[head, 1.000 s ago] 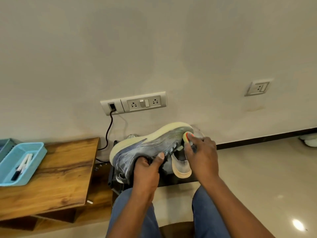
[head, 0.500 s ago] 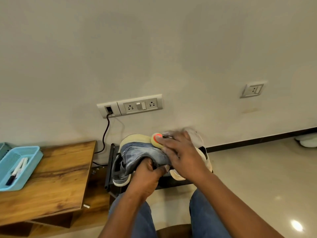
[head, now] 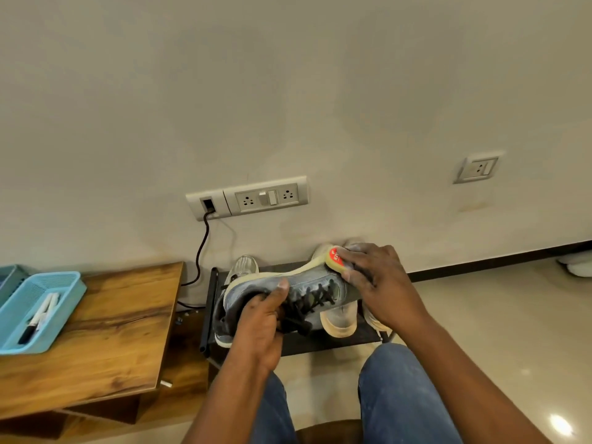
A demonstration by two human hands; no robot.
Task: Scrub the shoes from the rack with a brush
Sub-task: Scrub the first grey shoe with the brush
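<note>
Grey shoe [head: 307, 285] now turned laces-up in left hand [head: 262, 328] grip, above rack [head: 336, 342] — right hand [head: 374, 283] holds brush [head: 334, 262] moved to toe, scrubbing goes on.

Blue jeans [head: 397, 389] (faded); bare forearms [head: 455, 373]

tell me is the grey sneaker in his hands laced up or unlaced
Laced: black laces criss-cross the upper of the grey sneaker with the pale sole.

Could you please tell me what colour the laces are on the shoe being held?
Black, on the grey-blue shoe; the laces show clearly in the head view.
</note>
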